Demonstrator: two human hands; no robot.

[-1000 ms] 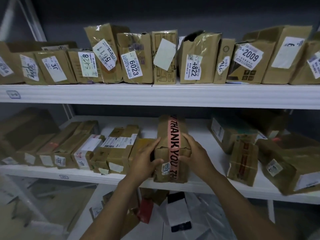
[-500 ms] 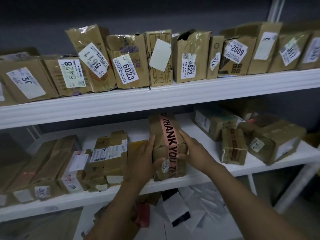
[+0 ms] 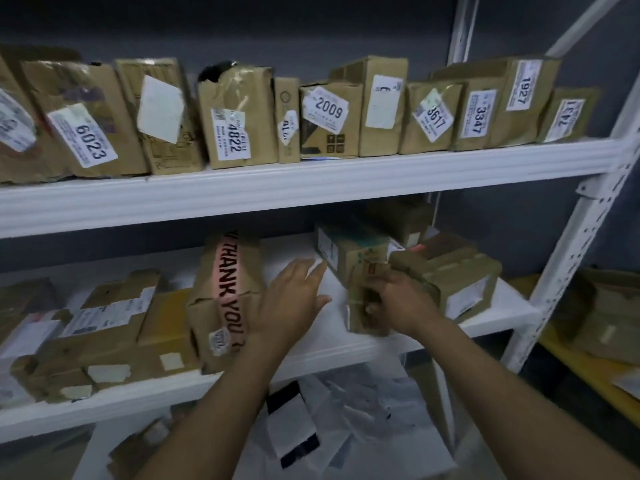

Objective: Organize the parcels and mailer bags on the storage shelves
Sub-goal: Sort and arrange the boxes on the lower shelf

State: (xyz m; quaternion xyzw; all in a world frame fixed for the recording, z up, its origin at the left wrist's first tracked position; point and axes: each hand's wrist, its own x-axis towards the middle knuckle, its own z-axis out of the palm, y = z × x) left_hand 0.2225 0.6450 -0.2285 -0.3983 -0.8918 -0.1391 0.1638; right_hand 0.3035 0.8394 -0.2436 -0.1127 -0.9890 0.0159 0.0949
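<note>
"Two white shelves cross the frame: the upper shelf (image 3: 311, 181) through the middle, the middle shelf (image 3: 332, 344) lower down. What stands on them?"

"A row of parcels (image 3: 329, 123) fills the upper shelf from the left edge almost to the right. They are brown boxes, upright and side by side, with white labels facing out: 6023, 4822, 2009, 3617, 3347, 1927. More flat boxes (image 3: 114, 327) lie at the lower left on the middle shelf."

"And the one with pink tape?"

"The taped parcel (image 3: 225, 299) stands upright left of centre on the middle shelf, against the flat boxes. Its tape reads THANK YOU. Right of centre sits a heap of boxes (image 3: 450, 271), with bare shelf between."

"Below?"

"White mailer bags (image 3: 311, 420) lie loose at bottom centre."

"The hands?"

"The right hand (image 3: 401, 299) grips a small parcel (image 3: 360, 306) at the front of the heap, fingers clamped round it. Whether it rests on the shelf I cannot tell. The left hand (image 3: 294, 299) is over the bare shelf just beside the taped parcel, fingers straight and apart, holding nothing."
</note>
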